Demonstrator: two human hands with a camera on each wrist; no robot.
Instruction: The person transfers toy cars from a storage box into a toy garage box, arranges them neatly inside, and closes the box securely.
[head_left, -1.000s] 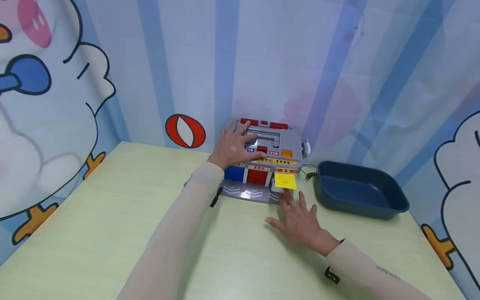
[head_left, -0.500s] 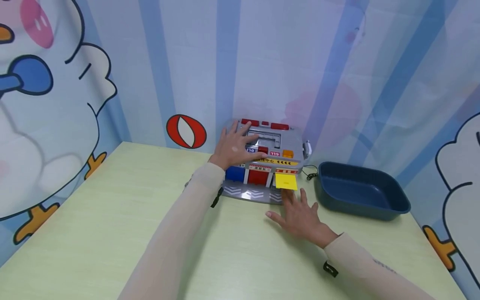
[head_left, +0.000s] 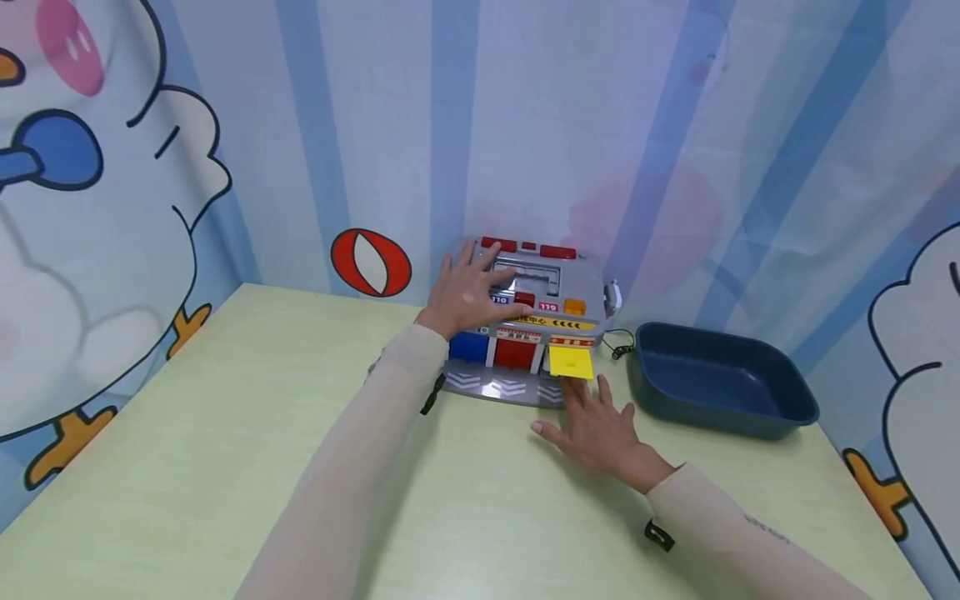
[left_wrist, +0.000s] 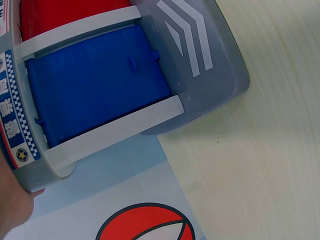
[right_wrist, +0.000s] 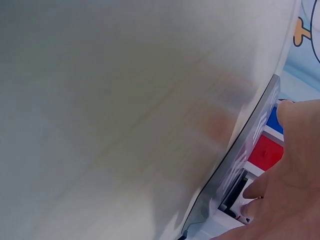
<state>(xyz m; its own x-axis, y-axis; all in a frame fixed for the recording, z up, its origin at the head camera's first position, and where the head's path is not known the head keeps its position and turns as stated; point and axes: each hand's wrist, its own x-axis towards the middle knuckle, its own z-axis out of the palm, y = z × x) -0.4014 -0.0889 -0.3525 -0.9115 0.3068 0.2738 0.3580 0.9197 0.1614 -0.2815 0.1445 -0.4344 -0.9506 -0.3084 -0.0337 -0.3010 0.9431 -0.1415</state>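
A grey toy rescue station [head_left: 585, 287] stands against the back curtain, its blue door [head_left: 469, 347] and red door [head_left: 515, 353] down and its yellow door [head_left: 571, 362] raised. My left hand [head_left: 468, 292] rests spread over the station's top left. In the left wrist view, only part of that left hand [left_wrist: 12, 200] shows beside the station's edge. In front of the yellow door, my right hand [head_left: 602, 435] reaches forward with fingers extended, the tips hidden beneath the flap. The right wrist view shows two fingers [right_wrist: 256, 189] against a white toy vehicle with a black front [right_wrist: 232, 194] in that bay.
A dark blue plastic tub [head_left: 723, 423] sits to the right of the station. A thin dark coiled cord [head_left: 621, 350] lies between them, with a white handset [head_left: 612, 296] on the station's side. The pale table [head_left: 262, 433] meets the printed curtain [head_left: 510, 125] behind.
The right fingers have moved slightly forward under the yellow door. The white toy vehicle, partly visible below the flap before, has gone deeper into the bay. The left hand stays put.
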